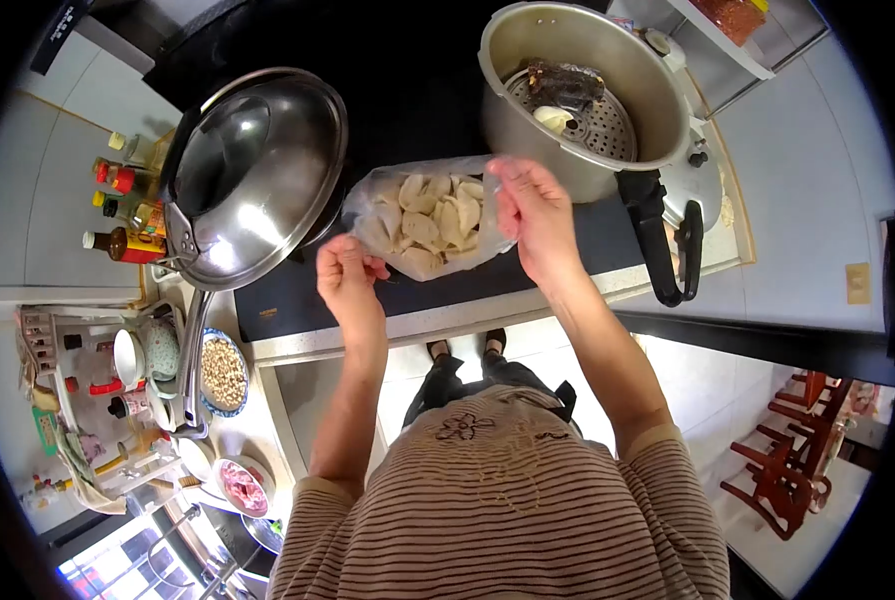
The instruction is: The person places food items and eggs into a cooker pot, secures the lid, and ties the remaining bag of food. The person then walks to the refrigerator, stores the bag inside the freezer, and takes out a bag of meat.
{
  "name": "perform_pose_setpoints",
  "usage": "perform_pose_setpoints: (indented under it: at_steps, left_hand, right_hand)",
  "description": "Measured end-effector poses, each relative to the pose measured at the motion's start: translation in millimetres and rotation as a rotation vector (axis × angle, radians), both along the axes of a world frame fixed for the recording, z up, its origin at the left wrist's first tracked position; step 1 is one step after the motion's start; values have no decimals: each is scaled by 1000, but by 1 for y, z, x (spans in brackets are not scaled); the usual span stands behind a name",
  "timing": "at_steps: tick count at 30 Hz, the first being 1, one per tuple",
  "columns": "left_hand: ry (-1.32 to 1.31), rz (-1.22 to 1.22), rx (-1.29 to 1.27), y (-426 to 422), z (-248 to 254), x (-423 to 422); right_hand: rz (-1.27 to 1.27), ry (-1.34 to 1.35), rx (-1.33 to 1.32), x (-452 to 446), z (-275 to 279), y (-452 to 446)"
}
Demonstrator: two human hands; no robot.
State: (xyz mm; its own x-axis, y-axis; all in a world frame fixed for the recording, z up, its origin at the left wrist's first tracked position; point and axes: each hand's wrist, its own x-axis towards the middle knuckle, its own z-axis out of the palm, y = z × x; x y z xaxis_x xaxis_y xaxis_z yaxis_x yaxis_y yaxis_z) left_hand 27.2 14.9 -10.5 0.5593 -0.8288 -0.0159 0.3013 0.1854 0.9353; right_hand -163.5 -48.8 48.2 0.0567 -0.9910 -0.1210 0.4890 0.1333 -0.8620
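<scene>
A clear plastic bag (429,222) full of pale, flat slices hangs stretched between my two hands, over the front of the dark cooktop (297,300). My left hand (347,275) pinches its lower left corner with closed fingers. On the upper right side, my right hand (535,215) grips the bag's edge between thumb and fingers. Just beyond the right hand stands a large metal pressure cooker pot (657,90), its lid off. Inside it, a dark piece of food (567,85) and a pale piece (553,119) lie on a perforated steamer plate (607,135).
A wok with a domed metal lid (297,130) sits left on the cooktop. Several sauce bottles (132,245) stand beyond it. A bowl of beans or nuts (223,375) and a bowl of raw meat (242,487) are on the left counter. The pot's black handle (647,230) juts toward the front edge.
</scene>
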Motion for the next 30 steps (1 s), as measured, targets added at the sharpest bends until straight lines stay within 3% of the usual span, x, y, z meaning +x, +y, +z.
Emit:
perform_pose_setpoints:
  at_steps: [1, 5, 8, 9, 10, 15, 18, 19, 23, 26, 30]
  left_hand:
    - [48, -41, 101, 2, -9, 4]
    - [-135, 50, 50, 6, -7, -3]
    - [-636, 122, -110, 10, -1, -18]
    - [-980, 30, -112, 9, 6, -21]
    - [-1038, -180, -4, 5, 9, -25]
    - [-1670, -259, -33, -38, -13, -39]
    - [-1707, -333, 42, -64, -40, -24]
    - [-1625, -352, -44, -70, -35, -17]
    - [-1269, -424, 182, -87, -44, 5]
    - [-417, -609, 240, -91, -22, 5]
    - [-254, -616, 304, -86, 8, 0]
  right_hand:
    - [22, 30, 85, -1, -10, 1]
    - [38, 43, 192, -5, -9, 7]
    - [51, 28, 204, -12, -5, 12]
    - [55, 24, 209, -14, -5, 15]
    - [58, 35, 226, -16, -4, 18]
    - [85, 20, 242, -21, -8, 25]
    - [78, 8, 261, -26, -11, 28]
    - [70, 13, 268, -29, -13, 28]
    - [33, 22, 288, -37, -15, 26]
    - [18, 132, 203, -34, -19, 25]
    - [-106, 650, -228, -25, -37, 20]
